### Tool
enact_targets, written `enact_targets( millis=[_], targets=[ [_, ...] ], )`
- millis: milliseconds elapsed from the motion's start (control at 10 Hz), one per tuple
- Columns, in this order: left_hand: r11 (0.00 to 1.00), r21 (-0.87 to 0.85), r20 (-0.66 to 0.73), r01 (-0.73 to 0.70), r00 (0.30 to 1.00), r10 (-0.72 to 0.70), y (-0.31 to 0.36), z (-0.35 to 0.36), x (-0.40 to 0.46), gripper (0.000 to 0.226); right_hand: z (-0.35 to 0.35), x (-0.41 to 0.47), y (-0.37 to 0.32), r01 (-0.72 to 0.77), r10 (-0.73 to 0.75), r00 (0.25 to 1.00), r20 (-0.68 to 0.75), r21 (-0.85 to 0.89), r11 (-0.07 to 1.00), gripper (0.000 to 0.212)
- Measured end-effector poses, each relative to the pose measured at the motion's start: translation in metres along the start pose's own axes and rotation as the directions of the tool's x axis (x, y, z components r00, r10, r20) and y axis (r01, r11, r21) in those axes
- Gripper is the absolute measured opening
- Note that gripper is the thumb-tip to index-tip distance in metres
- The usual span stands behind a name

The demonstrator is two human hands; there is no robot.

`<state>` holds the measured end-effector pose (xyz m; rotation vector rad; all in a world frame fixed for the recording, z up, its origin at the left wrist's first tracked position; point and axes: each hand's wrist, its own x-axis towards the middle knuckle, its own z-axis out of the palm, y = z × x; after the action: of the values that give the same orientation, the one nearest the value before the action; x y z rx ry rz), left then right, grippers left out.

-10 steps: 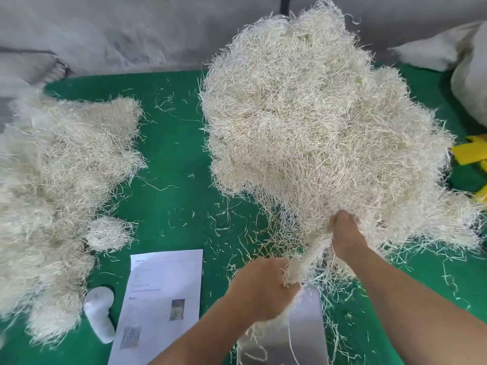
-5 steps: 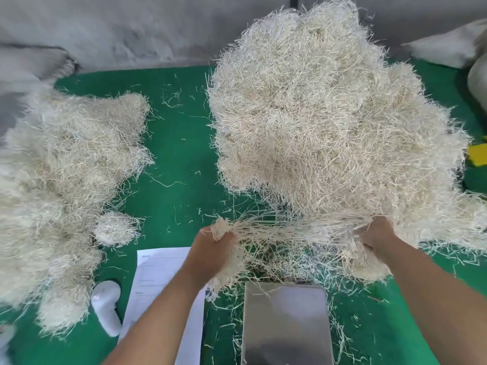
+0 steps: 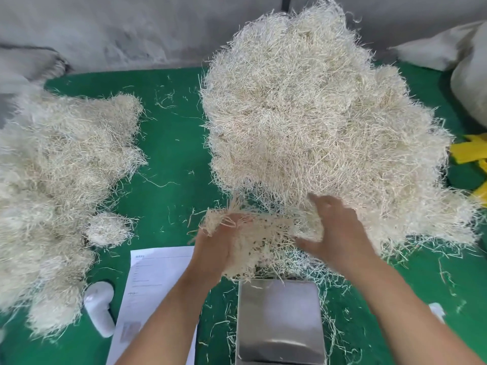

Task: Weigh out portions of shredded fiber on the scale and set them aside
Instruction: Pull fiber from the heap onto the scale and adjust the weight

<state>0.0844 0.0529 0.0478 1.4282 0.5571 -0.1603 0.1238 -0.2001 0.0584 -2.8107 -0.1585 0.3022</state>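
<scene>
**A tuft of fiber between your hands, above the scale**

Your left hand [image 3: 216, 248] grips one end of a loose tuft of shredded fiber [image 3: 261, 238], fingers curled into the strands. Your right hand [image 3: 340, 233] is at the tuft's other end with fingers spread and fairly straight, pressed against the fiber — the hand is motion-blurred, so the exact contact is hard to read, but it does not look clenched. The tuft hangs between both hands, just above the far edge of the scale [image 3: 280, 320]; a few strands trail down toward the steel platform, which is otherwise bare.

Right behind your hands is the big fiber pile [image 3: 316, 114], rising high against the grey wall [image 3: 118, 30]. Your right hand is close against its near edge. Well apart, on your left, lies a lower, spread-out heap of fiber [image 3: 58, 180], with one small clump [image 3: 108, 229] at its near side.

Everything sits on a green table [image 3: 171, 127] littered with stray strands. A printed sheet of paper [image 3: 155, 280] lies left of the scale — your left forearm crosses its corner — and a white plastic object [image 3: 98, 306] lies beside that. Yellow straps [image 3: 471, 154] show at the right edge, below a pale sack [image 3: 469, 85].
</scene>
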Motion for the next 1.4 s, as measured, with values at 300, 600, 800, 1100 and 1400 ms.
enact_targets(
  millis=[300,600,800,1100,1400],
  targets=[
    [0.985,-0.047,0.127,-0.167,0.977,0.171,0.016,0.016,-0.013,0.019,0.008,0.004,-0.051,-0.076,0.050,0.997,0.058,0.624,0.778,0.036],
    [0.981,0.171,0.426,-0.087,0.905,0.006,-0.014,0.048,-0.012,0.023,-0.004,-0.019,-0.086,0.201,-0.263,0.965,0.003,0.639,0.742,0.031],
    [0.913,0.399,0.062,0.081,0.991,-0.115,-0.021,0.031,-0.003,0.034,-0.010,-0.018,-0.054,0.095,-0.263,0.962,0.078,0.805,0.586,0.037],
    [0.974,0.076,-0.059,0.215,0.976,-0.211,-0.007,0.050,0.000,0.075,-0.001,-0.020,-0.061,0.128,-0.360,0.928,0.098,0.822,0.555,0.067],
    [0.860,-0.503,0.079,0.089,0.995,-0.057,0.022,-0.004,-0.007,0.033,0.061,0.002,0.002,0.169,-0.171,0.960,0.224,0.027,0.985,0.032]
  ],
)
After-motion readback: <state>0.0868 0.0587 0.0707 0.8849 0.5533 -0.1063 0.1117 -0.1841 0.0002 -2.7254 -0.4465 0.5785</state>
